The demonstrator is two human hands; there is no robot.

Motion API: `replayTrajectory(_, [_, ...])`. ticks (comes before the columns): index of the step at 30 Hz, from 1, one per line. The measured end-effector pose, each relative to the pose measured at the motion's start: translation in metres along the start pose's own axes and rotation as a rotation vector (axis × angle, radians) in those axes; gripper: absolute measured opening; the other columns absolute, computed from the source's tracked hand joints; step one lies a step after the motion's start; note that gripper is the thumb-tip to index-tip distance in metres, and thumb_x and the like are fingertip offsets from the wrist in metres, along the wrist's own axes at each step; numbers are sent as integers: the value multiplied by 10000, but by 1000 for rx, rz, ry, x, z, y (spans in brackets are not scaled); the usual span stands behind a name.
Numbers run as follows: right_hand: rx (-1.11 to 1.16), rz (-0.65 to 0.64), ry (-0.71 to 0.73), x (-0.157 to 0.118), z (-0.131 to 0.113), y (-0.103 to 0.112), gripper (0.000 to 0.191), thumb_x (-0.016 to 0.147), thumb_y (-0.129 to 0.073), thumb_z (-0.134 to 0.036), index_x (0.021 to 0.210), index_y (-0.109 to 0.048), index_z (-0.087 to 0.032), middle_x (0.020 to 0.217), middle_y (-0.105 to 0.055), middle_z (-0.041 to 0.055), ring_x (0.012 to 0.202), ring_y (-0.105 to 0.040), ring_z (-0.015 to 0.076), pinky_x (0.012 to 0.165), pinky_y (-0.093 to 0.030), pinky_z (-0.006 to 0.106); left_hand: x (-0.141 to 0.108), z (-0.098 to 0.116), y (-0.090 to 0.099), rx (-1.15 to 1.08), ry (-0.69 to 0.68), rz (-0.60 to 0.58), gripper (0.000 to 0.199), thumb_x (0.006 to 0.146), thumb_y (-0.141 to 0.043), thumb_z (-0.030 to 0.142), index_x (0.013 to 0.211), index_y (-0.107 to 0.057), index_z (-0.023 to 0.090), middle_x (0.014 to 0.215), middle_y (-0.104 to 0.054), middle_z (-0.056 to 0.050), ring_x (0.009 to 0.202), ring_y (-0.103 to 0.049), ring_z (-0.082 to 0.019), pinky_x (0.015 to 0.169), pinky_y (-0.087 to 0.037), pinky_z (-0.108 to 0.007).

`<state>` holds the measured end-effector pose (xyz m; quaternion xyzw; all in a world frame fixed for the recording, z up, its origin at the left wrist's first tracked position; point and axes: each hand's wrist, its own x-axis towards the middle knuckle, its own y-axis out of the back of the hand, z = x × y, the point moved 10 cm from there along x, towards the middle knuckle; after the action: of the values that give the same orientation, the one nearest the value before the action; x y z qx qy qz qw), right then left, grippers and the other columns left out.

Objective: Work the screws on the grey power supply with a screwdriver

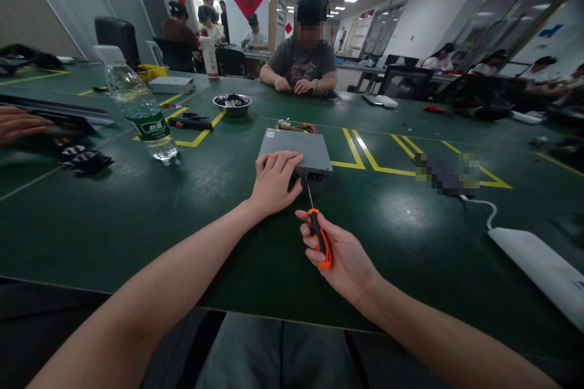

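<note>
A grey metal computer power supply (pixel 298 147) lies flat on the green table, its socket side facing me and a bundle of coloured wires (pixel 296 127) at its far side. My left hand (pixel 277 181) grips its near left corner, fingers over the top and thumb down by the front face. An orange and black screwdriver (pixel 320 240) is held by its handle in my right hand (pixel 340 252). The screwdriver's thin shaft points away from me, and its tip meets the front face near the socket; whether it sits in a screw is too small to tell.
A water bottle (pixel 148 124) leans at the left, near a black tool (pixel 190 123) and a metal bowl (pixel 232 104) of small parts. Another person's hand (pixel 20 124) is at the far left. A white device (pixel 538 267) with a cable lies right. A person (pixel 303 51) sits opposite.
</note>
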<state>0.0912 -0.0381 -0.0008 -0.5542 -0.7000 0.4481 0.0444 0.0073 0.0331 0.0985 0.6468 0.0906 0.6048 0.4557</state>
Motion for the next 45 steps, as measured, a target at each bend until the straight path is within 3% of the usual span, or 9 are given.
replayTrajectory(7, [-57,63,94,-2,-12,5,89,712,-644,-154,704,-557,-138,702,-533,9,499,-412,27,359,-284,103,0,0,-1,-1,9,-13,403,791,-490,264,1190,-457,213,1231,-511,-67,1143,-415,-241,956,-222,-416])
replayTrajectory(14, [-40,-4,-15,-1,-1,0,257,870,-441,-305,876,-606,-108,641,-514,15,478,-419,45,390,-347,132,0,0,-1,-5,10,-5,388,796,-486,259,1181,-464,212,1225,-520,-60,1141,-418,-234,960,-218,-412])
replayTrajectory(19, [-59,77,98,-2,-11,9,81,747,-615,-204,779,-575,-142,692,-524,6,497,-411,37,346,-262,115,0,-1,-1,-10,8,3,384,802,-489,268,1180,-463,210,1220,-525,-54,1140,-422,-226,957,-224,-405])
replayTrajectory(22, [-80,89,146,-3,-16,10,128,680,-667,-134,689,-540,-145,694,-519,-5,501,-404,29,347,-258,112,0,-1,0,-11,13,4,373,808,-484,272,1176,-465,216,1218,-527,-53,1140,-423,-224,956,-226,-405])
replayTrajectory(26, [-67,87,108,-3,-11,10,103,763,-605,-225,713,-565,-146,709,-532,10,527,-433,44,373,-305,120,0,-2,0,-10,21,8,355,817,-479,273,1167,-469,219,1211,-532,-48,1134,-428,-221,954,-228,-405])
replayTrajectory(30, [-55,73,17,-2,-1,9,200,834,-511,-299,801,-611,-129,659,-513,14,510,-437,53,386,-339,135,1,-2,0,-9,35,9,345,822,-476,268,1165,-470,227,1209,-534,-50,1128,-433,-225,949,-232,-410])
replayTrajectory(38, [-64,97,137,-4,-14,10,94,710,-648,-167,696,-558,-147,696,-525,-1,500,-403,31,333,-249,106,1,-2,1,-1,28,25,336,826,-476,280,1157,-474,222,1208,-536,-47,1123,-436,-219,946,-229,-405])
replayTrajectory(45, [-28,54,33,1,-2,10,176,805,-544,-287,834,-615,-129,668,-515,8,499,-433,46,362,-315,128,1,-2,0,-6,38,26,325,826,-483,281,1146,-479,226,1195,-543,-46,1117,-440,-219,943,-231,-408])
